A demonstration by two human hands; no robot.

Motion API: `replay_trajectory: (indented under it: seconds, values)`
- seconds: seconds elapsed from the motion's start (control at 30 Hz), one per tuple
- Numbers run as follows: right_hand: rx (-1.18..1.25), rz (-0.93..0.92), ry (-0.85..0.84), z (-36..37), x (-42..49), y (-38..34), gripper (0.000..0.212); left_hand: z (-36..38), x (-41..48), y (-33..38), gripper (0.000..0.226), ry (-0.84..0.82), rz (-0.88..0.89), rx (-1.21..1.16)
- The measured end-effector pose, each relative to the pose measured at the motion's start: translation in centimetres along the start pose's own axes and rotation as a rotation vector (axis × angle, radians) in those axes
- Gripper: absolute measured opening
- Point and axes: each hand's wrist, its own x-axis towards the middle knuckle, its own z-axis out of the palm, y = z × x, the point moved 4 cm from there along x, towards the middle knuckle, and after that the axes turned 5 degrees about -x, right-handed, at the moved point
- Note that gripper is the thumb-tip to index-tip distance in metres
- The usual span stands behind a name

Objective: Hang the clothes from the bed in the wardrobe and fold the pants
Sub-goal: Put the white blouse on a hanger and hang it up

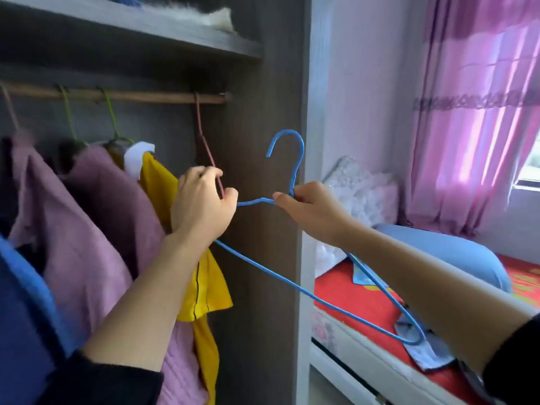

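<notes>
My right hand [306, 211] pinches the neck of a bare blue wire hanger [287, 141], which is off the rail and held in front of the wardrobe's side panel. My left hand [201, 206] grips the stem of a pink wire hanger [204, 133] that hooks on the wooden rail [146, 96]. Its fingers also touch the left end of the blue hanger. Beside my left hand hang a yellow garment [204, 287] and pink garments [96, 229]. A blue-grey piece of clothing [420, 343] lies on the red bed [365, 299].
Two green hangers [68, 112] carry clothes further left on the rail. A shelf [146, 27] spans the wardrobe above. The white wardrobe frame [309, 200] stands between wardrobe and bed. A blue pillow [444, 252] lies on the bed, and purple curtains [473, 112] cover the window.
</notes>
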Motion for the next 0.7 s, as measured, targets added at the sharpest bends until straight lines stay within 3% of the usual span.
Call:
replay_trajectory:
  seconds: [0.1, 0.27, 0.43, 0.7]
  values:
    - [-0.026, 0.072, -0.001, -3.4, -6.9, 5.6, 0.05, 3.1, -6.9, 4.5, 0.035, -0.066, -0.026, -0.081]
    - [-0.101, 0.187, 0.005, -9.3, -17.2, 14.2, 0.045, 9.1, -16.7, 12.4, 0.034, -0.334, -0.026, -0.125]
    - [-0.208, 0.318, 0.046, -14.7, -24.6, 21.5, 0.053, 15.7, -23.0, 20.5, 0.036, -0.557, 0.0, -0.23]
    - [-0.345, 0.652, 0.124, -22.7, -33.3, 33.9, 0.048, 29.7, -31.0, 33.0, 0.043, -0.915, 0.036, -0.351]
